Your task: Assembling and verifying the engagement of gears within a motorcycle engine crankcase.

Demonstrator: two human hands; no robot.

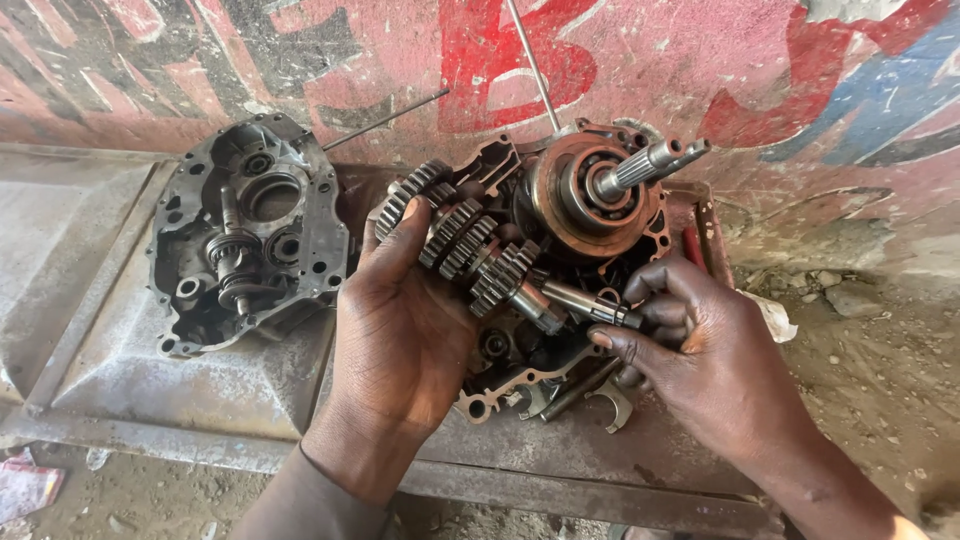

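Observation:
My left hand (400, 330) cradles a greasy gear cluster (462, 238), two shafts carrying several toothed wheels, above an engine crankcase half (600, 200). My right hand (700, 350) pinches the bare end of one gear shaft (585, 303) between thumb and fingers. Behind the gears sits the rusty crank assembly, and a splined shaft (650, 165) points up and to the right out of it. Most of the case under the gears is hidden by my hands.
A second crankcase half (245, 235) with a small shaft in it lies to the left on a rusty metal tray (150, 370). Shift forks (610, 400) and small parts lie beneath my right hand. A painted wall rises behind; dirt ground lies to the right.

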